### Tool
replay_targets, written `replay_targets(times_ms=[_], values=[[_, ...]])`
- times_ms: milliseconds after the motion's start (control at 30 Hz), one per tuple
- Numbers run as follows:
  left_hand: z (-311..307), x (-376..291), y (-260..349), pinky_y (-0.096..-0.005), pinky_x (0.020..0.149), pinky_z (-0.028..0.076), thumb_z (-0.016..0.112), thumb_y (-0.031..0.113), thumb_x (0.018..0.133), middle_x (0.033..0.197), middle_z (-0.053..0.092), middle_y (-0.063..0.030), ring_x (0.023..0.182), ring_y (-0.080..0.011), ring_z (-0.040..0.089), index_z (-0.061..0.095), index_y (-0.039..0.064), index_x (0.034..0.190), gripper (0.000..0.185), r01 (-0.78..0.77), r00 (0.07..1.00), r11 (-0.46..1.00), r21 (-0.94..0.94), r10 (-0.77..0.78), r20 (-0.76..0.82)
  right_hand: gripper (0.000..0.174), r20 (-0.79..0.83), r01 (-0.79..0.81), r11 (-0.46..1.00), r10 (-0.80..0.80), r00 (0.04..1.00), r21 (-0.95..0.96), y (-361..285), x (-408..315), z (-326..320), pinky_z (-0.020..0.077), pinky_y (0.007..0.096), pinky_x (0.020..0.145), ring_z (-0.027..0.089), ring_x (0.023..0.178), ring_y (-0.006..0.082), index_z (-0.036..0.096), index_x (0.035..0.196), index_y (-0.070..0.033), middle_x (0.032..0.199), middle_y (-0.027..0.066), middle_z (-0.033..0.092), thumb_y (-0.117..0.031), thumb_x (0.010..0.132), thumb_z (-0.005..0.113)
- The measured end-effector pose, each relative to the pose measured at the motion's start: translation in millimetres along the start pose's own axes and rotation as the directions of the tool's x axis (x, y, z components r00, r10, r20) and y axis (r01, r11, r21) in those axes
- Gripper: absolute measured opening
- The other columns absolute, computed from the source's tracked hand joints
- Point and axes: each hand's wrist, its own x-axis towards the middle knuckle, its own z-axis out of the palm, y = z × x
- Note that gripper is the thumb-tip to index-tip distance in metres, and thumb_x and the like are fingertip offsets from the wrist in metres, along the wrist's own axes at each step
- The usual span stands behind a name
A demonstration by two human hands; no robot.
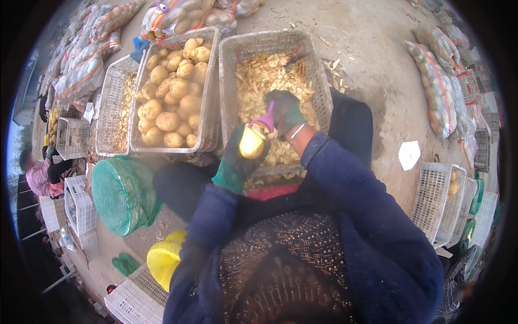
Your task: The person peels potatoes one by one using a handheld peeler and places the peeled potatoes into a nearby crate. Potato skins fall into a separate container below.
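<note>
My left hand (235,164), in a dark and green work glove, grips a partly peeled potato (251,145) with pale yellow flesh. A purple peeler (265,120) is held in my gloved right hand (285,109), its head against the upper end of the potato. Both hands are over a plastic crate (225,85) heaped with potato peelings (263,77). Left of it stands another crate (213,60) full of unpeeled potatoes (178,88). My right fingers are partly hidden behind the peeler and glove.
A narrower crate with peelings (109,101) stands further left. Near my left knee is a green mesh bag (121,194), with a yellow mesh container (164,257) below it. Filled potato sacks (435,89) lie at right, near white crates (433,202). Another person (42,174) sits at far left.
</note>
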Motion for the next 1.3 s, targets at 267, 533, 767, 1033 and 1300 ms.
replay_targets(times_ms=[267, 533, 767, 1033, 1300], values=[[-28.8, 11.1, 8.9, -0.0454, 0.075, 0.057, 0.055, 0.037, 0.091, 0.109, 0.062, -0.0153, 0.096, -0.0323, 0.063, 0.055, 0.003, 0.116, 0.042, 0.056, 0.998, 0.998, -0.015, -0.056, 0.008, 0.027, -0.079, -0.076, 0.997, 0.077, 0.994, 0.011, -34.1, -27.3, 49.6, 0.0506, 0.0278, 0.066, 0.062, 0.078, 0.0174, 0.060, 0.104, -0.004, 0.095, 0.0078, 0.063, -0.016, 0.081, 0.065], [-11.9, 1.9, 9.2, -0.0408, 0.078, 0.056, 0.052, 0.034, 0.094, 0.116, 0.061, -0.0141, 0.103, -0.0326, 0.061, 0.052, 0.002, 0.122, 0.043, 0.007, 0.991, 0.979, 0.205, -0.034, 0.131, 0.050, -0.053, 0.047, 0.946, -0.068, 0.996, -0.321, -34.8, 10.9, 11.1, 0.0477, 0.0287, 0.081, 0.059, 0.097, 0.0182, 0.060, 0.110, -0.009, 0.103, 0.0067, 0.061, -0.027, 0.067, 0.077], [12.6, -2.7, 1.6, -0.0431, 0.085, 0.055, 0.050, 0.034, 0.095, 0.119, 0.058, -0.0156, 0.106, -0.0331, 0.060, 0.047, 0.004, 0.129, 0.045, -0.011, 0.985, 0.959, 0.282, -0.037, 0.166, 0.049, 0.038, 0.088, 0.570, -0.099, 0.994, -0.817, -34.9, 26.8, -17.6, 0.0469, 0.0287, 0.083, 0.058, 0.098, 0.0195, 0.060, 0.108, -0.010, 0.102, 0.0066, 0.060, -0.027, 0.065, 0.078], [-13.2, 15.6, 1.4, -0.0436, 0.078, 0.057, 0.058, 0.030, 0.091, 0.108, 0.062, -0.0156, 0.095, -0.0321, 0.063, 0.055, 0.004, 0.116, 0.037, 0.094, 0.994, 0.996, -0.012, -0.093, 0.059, 0.027, -0.074, 0.007, 0.994, 0.001, 0.997, 0.111, -46.1, -32.5, 35.4, 0.0506, 0.0333, 0.072, 0.062, 0.084, 0.0233, 0.059, 0.105, -0.002, 0.101, 0.0142, 0.063, -0.011, 0.080, 0.064], [-5.2, 15.1, 5.0, -0.0401, 0.072, 0.058, 0.057, 0.035, 0.090, 0.107, 0.063, -0.0161, 0.092, -0.0311, 0.065, 0.057, 0.004, 0.116, 0.041, 0.093, 0.990, 0.994, 0.053, -0.098, 0.098, 0.025, 0.061, 0.114, 0.870, -0.097, 0.993, -0.480, -24.7, 41.6, 0.0, 0.0463, 0.0362, 0.084, 0.060, 0.096, 0.0227, 0.064, 0.100, -0.014, 0.095, 0.0073, 0.064, -0.022, 0.077, 0.063]])
